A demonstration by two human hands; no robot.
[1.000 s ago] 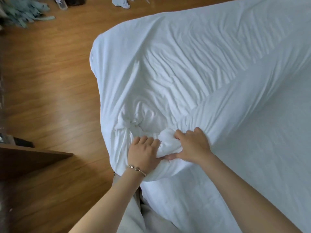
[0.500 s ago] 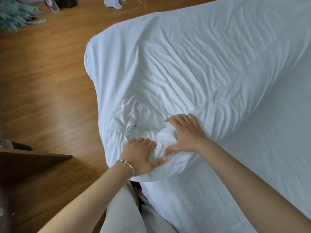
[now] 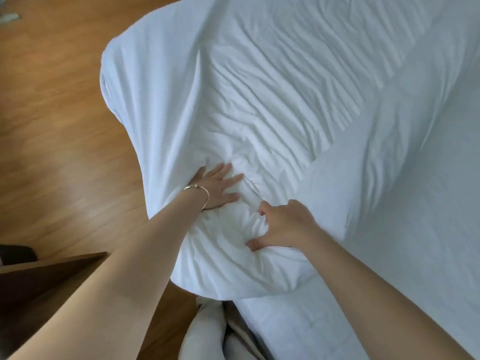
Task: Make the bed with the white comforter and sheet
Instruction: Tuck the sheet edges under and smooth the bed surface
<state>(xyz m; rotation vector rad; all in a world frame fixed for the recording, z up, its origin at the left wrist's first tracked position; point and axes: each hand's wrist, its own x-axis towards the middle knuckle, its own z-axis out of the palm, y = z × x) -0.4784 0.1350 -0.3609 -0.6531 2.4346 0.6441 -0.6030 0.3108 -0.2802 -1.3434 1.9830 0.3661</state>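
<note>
The white comforter (image 3: 272, 105) lies wrinkled across the bed, its near corner bunched and hanging over the bed's edge. My left hand (image 3: 218, 185), with a bracelet at the wrist, lies flat with spread fingers on that bunched corner. Just to its right, my right hand (image 3: 283, 224) has fingers curled into a fold of the comforter, thumb below. A smoother white sheet (image 3: 415, 229) covers the mattress on the right and below the corner.
Wooden floor (image 3: 57, 141) runs along the bed's left side. A dark wooden furniture top (image 3: 46, 279) juts in at the lower left. My light trousers (image 3: 205, 336) show at the bottom, close to the bed's edge.
My left hand has opened from a grip and slid up and left to press flat on the corner. My right hand has curled into the fabric. The view has moved closer.
</note>
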